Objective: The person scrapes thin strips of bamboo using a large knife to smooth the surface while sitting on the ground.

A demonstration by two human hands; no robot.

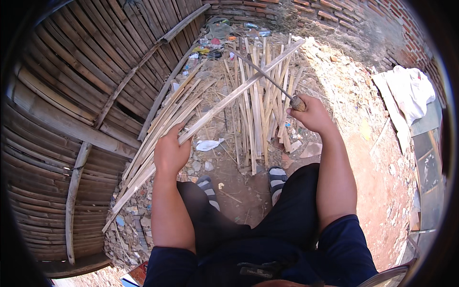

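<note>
My left hand (171, 149) is closed around the near end of a long, pale strip of split wood or bamboo (217, 111). The strip slants up and away to the right, its far end raised over the other strips. In my right hand (313, 115) is the rounded wooden handle of a long, narrow, dark-bladed knife (278, 86). The blade points away to the left and crosses the strip beyond its middle; I cannot tell whether they touch. Below them, a loose pile of similar strips (258, 119) lies on the ground, pointing away from me.
Another bundle of strips (162, 124) lies to the left, beside a slatted bamboo wall (62, 110). Rubbish (215, 40) and rubble lie near the brick wall (330, 16). White cloth (413, 93) hangs over boards at the right. My sandalled feet (277, 179) flank the pile's near end.
</note>
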